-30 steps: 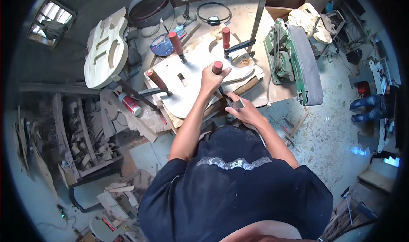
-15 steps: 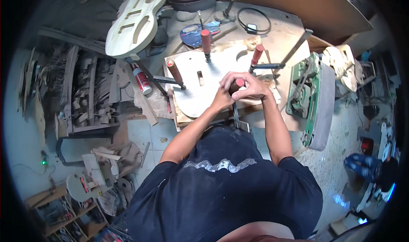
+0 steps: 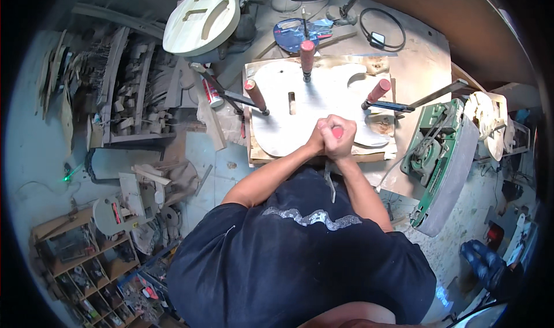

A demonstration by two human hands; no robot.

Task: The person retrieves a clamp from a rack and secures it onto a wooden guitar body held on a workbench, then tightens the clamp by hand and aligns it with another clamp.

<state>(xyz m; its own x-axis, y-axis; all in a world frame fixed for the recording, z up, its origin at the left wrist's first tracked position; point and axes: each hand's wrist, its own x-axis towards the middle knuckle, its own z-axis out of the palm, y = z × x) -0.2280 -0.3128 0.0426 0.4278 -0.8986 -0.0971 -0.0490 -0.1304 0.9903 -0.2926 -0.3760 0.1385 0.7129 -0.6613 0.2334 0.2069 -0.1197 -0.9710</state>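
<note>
Red-handled bar clamp [image 3: 337,132] at the near edge of a white, guitar-shaped board [image 3: 274,108], its handle upright and its metal bar running down toward the person's dark shirt [image 3: 300,270]. The left hand [image 3: 317,140] and the right hand [image 3: 344,148] are pressed together around the handle, fingers curled tightly over it, with the red end showing among them. Which fingers belong to which hand is hard to tell.

Three similar clamps stand on the board: a left clamp [image 3: 255,96], a back clamp [image 3: 307,53] and a right clamp [image 3: 378,91]. Beneath the white board lies a rough-edged wooden slab [image 3: 378,65], on a workbench [image 3: 430,68].

Behind are a blue disc [image 3: 288,36] and a looped black cable [image 3: 402,28]. At the upper left is a pale wooden guitar body [image 3: 210,25] with cutouts; below it, a red-and-white bottle [image 3: 213,94]. A green belt sander [image 3: 433,149] stands to the right. Farther left, a rack [image 3: 109,97] holds wood offcuts, with a compartmented shelf [image 3: 74,265] nearer. At the far lower right, another person's blue jeans [image 3: 482,263] are visible.
</note>
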